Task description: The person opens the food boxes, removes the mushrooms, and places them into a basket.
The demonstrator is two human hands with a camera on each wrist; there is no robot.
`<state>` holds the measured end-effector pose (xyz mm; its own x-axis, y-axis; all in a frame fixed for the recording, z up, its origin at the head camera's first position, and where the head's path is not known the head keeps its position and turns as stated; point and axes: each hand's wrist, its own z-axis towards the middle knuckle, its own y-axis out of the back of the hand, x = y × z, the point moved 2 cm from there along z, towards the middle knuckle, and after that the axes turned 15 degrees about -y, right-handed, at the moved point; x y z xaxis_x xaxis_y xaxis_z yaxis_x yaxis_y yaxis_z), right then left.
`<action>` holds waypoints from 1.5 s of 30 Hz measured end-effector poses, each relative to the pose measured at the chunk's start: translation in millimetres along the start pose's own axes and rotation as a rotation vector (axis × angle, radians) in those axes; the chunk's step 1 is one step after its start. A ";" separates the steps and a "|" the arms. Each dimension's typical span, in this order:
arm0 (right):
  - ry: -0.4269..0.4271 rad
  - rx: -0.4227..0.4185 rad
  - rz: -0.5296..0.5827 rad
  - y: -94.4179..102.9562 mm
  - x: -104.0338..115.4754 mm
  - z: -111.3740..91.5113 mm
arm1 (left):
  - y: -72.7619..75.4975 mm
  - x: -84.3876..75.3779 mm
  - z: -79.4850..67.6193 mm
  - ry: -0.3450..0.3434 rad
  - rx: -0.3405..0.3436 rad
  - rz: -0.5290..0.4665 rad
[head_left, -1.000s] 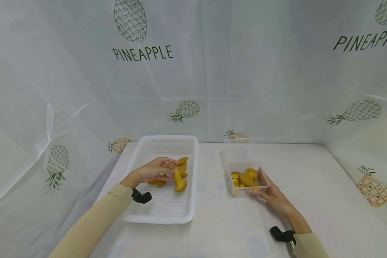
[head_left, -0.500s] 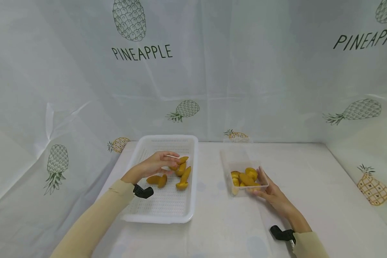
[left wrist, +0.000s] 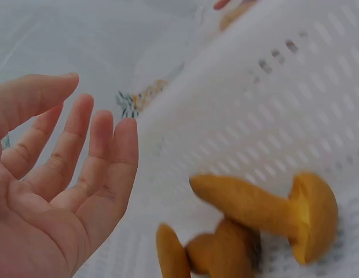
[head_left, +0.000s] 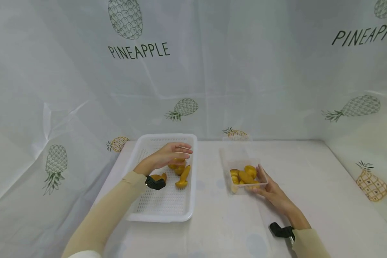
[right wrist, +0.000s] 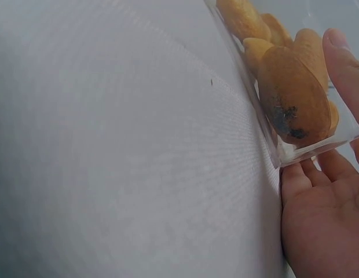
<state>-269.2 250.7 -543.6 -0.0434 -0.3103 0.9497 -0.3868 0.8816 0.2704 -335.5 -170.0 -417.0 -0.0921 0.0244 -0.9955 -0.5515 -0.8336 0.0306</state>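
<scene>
My left hand [head_left: 167, 154] hovers over the back right of a white perforated basket [head_left: 162, 214], fingers loosely bent and nothing between them. In the left wrist view a yellow-brown mushroom [left wrist: 249, 202] with a rounded cap lies against the basket wall, apart from that hand. More mushrooms [left wrist: 217, 252] lie beside it, some partly hidden by the hand and wrist. My right hand [head_left: 274, 193] grips the front right corner of a clear plastic box [head_left: 246, 186], thumb on one side and fingers on another. Several mushrooms [right wrist: 295, 95] fill the box, one with a dark patch.
Behind the box stretches its clear lid [head_left: 238, 148], folded back toward the cloth wall. A white cloth [head_left: 225, 229] covers the table, and pineapple-printed sheeting [head_left: 254, 71] rises at the back and sides. Between basket and box runs a strip of tabletop.
My left hand has let go of a mushroom by the basket's right wall, then lifted and shifted toward the back right. The right hand stays at the box.
</scene>
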 end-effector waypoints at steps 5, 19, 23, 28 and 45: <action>-0.010 -0.008 -0.005 1.2 0.3 -0.5 | -21.4 -10.2 22.2 -0.007 0.007 -0.036; 0.007 -0.001 0.005 -0.9 3.7 1.1 | -82.0 -15.2 66.7 -0.039 0.099 -0.089; 0.006 -0.008 0.000 0.3 6.0 1.1 | -96.4 -9.7 77.5 -0.050 0.130 -0.096; 0.005 -0.010 0.002 1.4 7.3 1.1 | -117.5 -0.6 88.7 -0.052 0.164 -0.079; -0.006 0.000 0.010 3.0 2.8 -1.6 | -172.7 34.5 112.6 -0.067 0.115 0.187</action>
<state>-269.0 253.1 -539.9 -0.0529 -0.3039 0.9512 -0.3863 0.8846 0.2611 -336.7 36.9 -446.4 -0.2548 -0.0850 -0.9633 -0.6100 -0.7588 0.2283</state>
